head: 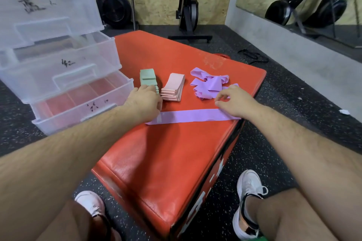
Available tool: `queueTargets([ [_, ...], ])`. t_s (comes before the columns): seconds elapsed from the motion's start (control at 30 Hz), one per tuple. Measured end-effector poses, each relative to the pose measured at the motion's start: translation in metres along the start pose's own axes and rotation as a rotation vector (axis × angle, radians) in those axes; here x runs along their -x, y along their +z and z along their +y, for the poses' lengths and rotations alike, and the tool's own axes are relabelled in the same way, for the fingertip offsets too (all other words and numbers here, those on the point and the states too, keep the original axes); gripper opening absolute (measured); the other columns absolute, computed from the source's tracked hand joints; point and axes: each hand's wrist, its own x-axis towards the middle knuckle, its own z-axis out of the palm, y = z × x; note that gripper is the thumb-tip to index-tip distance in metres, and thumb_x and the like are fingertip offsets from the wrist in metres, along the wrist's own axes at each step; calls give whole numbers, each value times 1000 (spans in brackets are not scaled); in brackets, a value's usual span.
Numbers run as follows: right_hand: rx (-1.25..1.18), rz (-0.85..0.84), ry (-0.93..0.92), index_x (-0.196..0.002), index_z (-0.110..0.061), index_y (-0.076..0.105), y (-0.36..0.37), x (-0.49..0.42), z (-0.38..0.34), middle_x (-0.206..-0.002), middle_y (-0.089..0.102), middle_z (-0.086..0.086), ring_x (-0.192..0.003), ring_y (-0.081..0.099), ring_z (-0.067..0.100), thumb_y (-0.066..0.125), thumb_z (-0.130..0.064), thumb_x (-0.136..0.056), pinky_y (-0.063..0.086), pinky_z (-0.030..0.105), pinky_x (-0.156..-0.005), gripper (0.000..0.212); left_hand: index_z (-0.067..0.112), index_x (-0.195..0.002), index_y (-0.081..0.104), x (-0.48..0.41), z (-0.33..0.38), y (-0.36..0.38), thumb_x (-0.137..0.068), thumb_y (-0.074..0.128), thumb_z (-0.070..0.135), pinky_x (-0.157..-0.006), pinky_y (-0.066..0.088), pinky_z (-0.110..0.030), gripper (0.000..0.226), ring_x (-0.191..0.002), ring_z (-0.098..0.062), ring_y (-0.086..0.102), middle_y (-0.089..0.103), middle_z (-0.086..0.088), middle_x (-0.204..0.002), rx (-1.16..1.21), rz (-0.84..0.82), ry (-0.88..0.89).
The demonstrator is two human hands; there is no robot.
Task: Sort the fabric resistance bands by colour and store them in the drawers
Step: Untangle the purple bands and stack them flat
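Head view: purple band [192, 116] lies flat across the red plyo box [176, 162]. Left hand [145, 101] rests palm-down on its left end, fingers relaxed. Right hand [233, 101] sits at its right end, fingers curled; grip cannot be confirmed. Green stack [147, 79], pink stack [174, 88] and loose purple pile [207, 84] lie behind, with open clear drawers [78, 84] at left.

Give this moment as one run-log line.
purple band: flat on red box | left hand: at its left end | right hand: at its right end | green stack, pink stack: folded | drawers: open
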Motion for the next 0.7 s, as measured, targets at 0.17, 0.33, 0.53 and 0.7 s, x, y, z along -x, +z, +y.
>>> queueTargets([
  [0.17, 55, -78, -46, -111, -33, 74, 17, -20, -25, -136, 51, -3, -131, 38, 28, 65, -33, -90, 32, 38, -110, 23, 30, -93, 70, -18, 14, -2, -85, 56, 26, -84, 37, -35, 17, -109, -26, 53, 56, 3, -105, 128, 55, 41],
  [0.33, -13, 1, -115, -99, -24, 75, 16, -34, -29, -109, 70, -14, -120, 52, 19, 55, -15, -92, 48, 38, -95, 23, 29, -98, 71, -33, 26, -4, -86, 57, 24, -93, 44, -38, 19, -108, -26, 56, 60, 0, -107, 216, 19, 65],
  [0.53, -232, 287, -215, -94, -23, 70, -38, -31, -63, -103, 69, -6, -85, 59, 4, 62, -6, -87, 44, 14, -79, 20, 16, -103, 69, -43, 35, -22, -89, 64, 23, -73, 43, -27, 17, -94, -20, 61, 62, 3, -95, 572, 156, -5],
  [0.7, -397, 403, -290, -97, -24, 71, -62, -11, -83, -94, 68, -14, -81, 61, 0, 64, -11, -91, 45, 11, -73, 16, 23, -111, 61, -36, 45, -42, -84, 74, 38, -75, 51, -23, 33, -84, -11, 64, 67, 6, -99, 1047, 244, 5],
])
